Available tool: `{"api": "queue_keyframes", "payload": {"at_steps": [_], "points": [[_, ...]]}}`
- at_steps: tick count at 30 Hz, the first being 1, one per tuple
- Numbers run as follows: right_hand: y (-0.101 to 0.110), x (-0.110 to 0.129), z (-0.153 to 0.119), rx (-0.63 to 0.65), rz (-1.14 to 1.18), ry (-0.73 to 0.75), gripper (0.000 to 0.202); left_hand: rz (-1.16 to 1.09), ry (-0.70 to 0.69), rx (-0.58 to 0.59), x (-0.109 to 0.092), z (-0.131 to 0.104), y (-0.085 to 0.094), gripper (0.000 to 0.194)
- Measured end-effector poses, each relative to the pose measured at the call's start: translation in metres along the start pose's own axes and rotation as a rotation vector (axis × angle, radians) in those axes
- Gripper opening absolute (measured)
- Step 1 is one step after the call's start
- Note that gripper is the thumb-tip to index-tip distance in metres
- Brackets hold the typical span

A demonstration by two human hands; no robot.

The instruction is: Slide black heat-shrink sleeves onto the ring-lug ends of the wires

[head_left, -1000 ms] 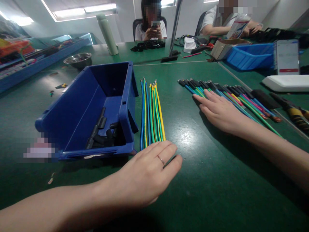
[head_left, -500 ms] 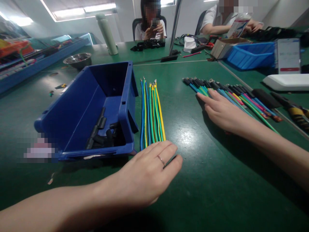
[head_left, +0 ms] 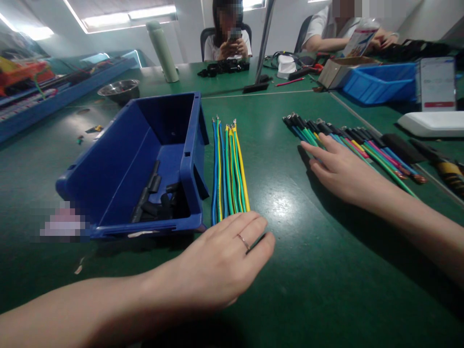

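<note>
A row of blue, green and yellow cables [head_left: 228, 169] with bare tips lies lengthwise on the green table. My left hand [head_left: 228, 256], wearing a ring, rests over their near ends, fingers loosely bent and lying on them; those ends are hidden. On the right, my right hand [head_left: 337, 166] lies with fingers apart on a second row of cables [head_left: 308, 133]. Many of these have black sleeves at the far end, in blue, green, yellow and pink. Part of that row is covered by the hand and forearm.
Left of the cables stands a dark blue bin [head_left: 119, 159] with short black sleeves [head_left: 155, 203] inside. Farther back are a metal bowl [head_left: 119, 91], a green bottle [head_left: 163, 53] and a light blue bin [head_left: 380, 82]. Pliers [head_left: 444, 162] lie far right. Two people sit opposite.
My right hand has shifted slightly right, and the leftmost sleeved cables under it have moved right, closer to the others. My left hand stays on its cables.
</note>
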State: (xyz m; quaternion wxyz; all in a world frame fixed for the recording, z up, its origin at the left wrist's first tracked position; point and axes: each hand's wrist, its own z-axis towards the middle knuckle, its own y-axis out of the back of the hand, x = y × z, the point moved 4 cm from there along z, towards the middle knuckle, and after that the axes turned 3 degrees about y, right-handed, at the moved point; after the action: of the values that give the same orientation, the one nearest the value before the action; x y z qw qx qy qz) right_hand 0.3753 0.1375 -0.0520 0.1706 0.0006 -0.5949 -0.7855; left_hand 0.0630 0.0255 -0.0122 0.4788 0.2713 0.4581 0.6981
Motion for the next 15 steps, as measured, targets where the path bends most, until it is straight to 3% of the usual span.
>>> {"api": "queue_keyframes", "payload": {"at_steps": [7, 11, 15], "points": [[0.030, 0.055, -0.014, -0.007, 0.136, 0.221, 0.048, 0.052, -0.116, -0.085, -0.004, 0.005, 0.007, 0.033], [0.028, 0.099, -0.026, 0.038, 0.256, 0.413, 0.040, 0.100, -0.176, -0.059, -0.010, 0.004, 0.013, 0.038], [0.019, 0.129, -0.039, 0.055, 0.325, 0.577, 0.044, 0.124, -0.132, -0.154, -0.007, -0.009, 0.030, 0.031]]}}
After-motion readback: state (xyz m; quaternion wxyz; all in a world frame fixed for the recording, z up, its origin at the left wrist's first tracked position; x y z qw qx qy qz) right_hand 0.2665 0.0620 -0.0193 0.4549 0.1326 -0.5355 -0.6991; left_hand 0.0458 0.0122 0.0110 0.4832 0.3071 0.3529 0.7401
